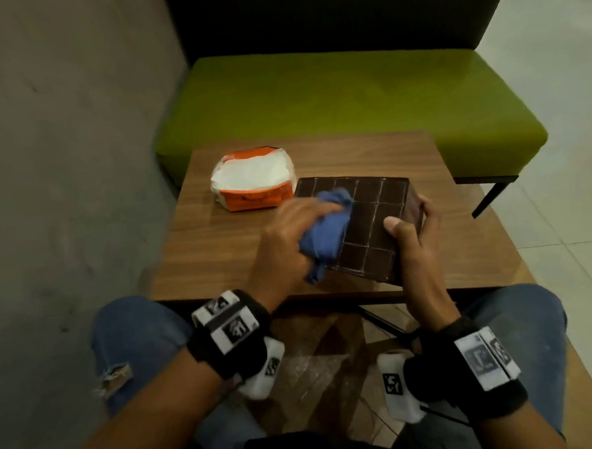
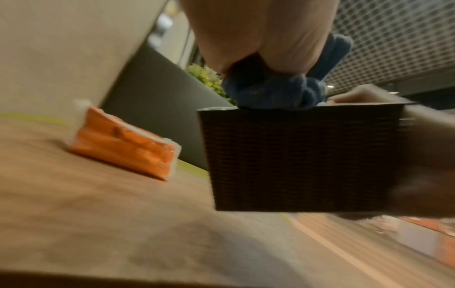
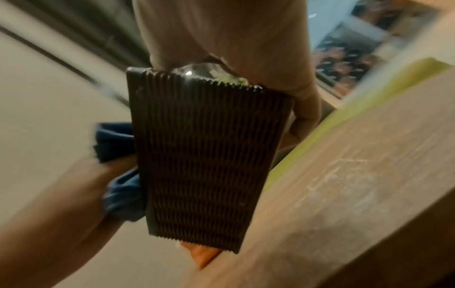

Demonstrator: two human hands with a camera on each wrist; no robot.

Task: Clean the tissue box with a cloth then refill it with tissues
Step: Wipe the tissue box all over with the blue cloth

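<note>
Now left grip (image 1: 281, 238) bunching cloth (image 1: 325, 226) atop tissue box (image 1: 373, 227), right grip (image 1: 415, 238) clasping its edge.

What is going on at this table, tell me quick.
A person is cleaning a dark brown tissue box. The right hand grips the box at its right side and holds it tilted over the wooden table, while the left hand presses a bunched blue cloth against the box's grid-patterned face. An orange pack of white tissues lies on the table behind, untouched, so the refilling has not started yet.
</note>
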